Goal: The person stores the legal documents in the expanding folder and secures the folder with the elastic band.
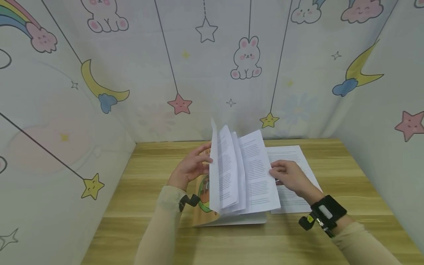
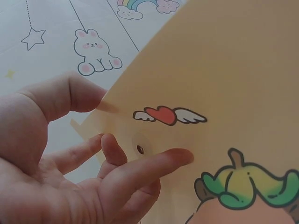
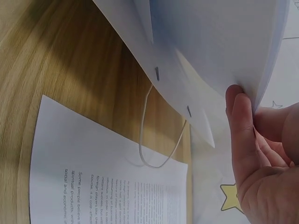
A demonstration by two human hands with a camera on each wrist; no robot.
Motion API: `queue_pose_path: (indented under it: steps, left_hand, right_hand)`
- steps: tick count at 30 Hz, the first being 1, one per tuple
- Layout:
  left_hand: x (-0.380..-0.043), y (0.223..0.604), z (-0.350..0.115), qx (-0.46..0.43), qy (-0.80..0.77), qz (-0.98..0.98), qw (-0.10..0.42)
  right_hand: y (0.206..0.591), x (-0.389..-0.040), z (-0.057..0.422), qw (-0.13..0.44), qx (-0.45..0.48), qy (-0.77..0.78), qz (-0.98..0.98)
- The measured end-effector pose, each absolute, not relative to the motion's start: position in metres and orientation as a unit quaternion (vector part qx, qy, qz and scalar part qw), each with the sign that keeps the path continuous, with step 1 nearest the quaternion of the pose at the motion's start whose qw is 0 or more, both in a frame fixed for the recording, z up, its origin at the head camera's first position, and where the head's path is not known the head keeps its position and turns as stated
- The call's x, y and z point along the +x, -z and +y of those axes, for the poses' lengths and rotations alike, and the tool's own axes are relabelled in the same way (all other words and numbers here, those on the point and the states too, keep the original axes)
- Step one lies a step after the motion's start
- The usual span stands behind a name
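Cream fabric sleeves cross the bottom; at centre, the left hand pinches an orange cartoon-printed folder, the right hand white printed paper sheets, apparently to fan them apart.

High head view, forward and down; close wrist views, the right sideways; tan cover common to head and left

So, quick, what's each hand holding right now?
Left hand: touching the folder cover; grip can't be told.
Right hand: pinching the pages.

folder partly hidden, rainbow cut off
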State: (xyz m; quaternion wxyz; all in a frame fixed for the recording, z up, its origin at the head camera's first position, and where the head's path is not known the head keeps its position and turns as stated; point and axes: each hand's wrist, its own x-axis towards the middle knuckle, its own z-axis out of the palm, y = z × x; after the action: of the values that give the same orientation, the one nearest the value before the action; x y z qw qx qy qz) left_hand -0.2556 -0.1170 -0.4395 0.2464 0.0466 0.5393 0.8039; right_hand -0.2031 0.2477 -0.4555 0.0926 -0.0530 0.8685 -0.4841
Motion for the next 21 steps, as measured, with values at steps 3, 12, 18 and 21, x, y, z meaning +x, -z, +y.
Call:
queue_pose_path:
  steps: [3, 12, 18, 21]
  left_hand:
    - [-0.255, 0.439, -0.117, 0.044, -0.803, 0.542, 0.244]
    - [-0.255, 0.437, -0.117, 0.047, -0.802, 0.543, 0.245]
    - [-0.256, 0.437, -0.117, 0.044, -0.803, 0.542, 0.246]
    - [-0.256, 0.438, -0.116, 0.043, -0.803, 0.542, 0.246]
  right_hand:
    - [0.456, -0.204, 0.243, 0.096, -0.048, 0.486, 0.867]
    - [0.454, -0.208, 0.234, 0.121, -0.055, 0.497, 0.858]
    - [0.452, -0.207, 0.229, 0.126, -0.055, 0.494, 0.859]
    - [0.452, -0.207, 0.227, 0.132, -0.057, 0.497, 0.856]
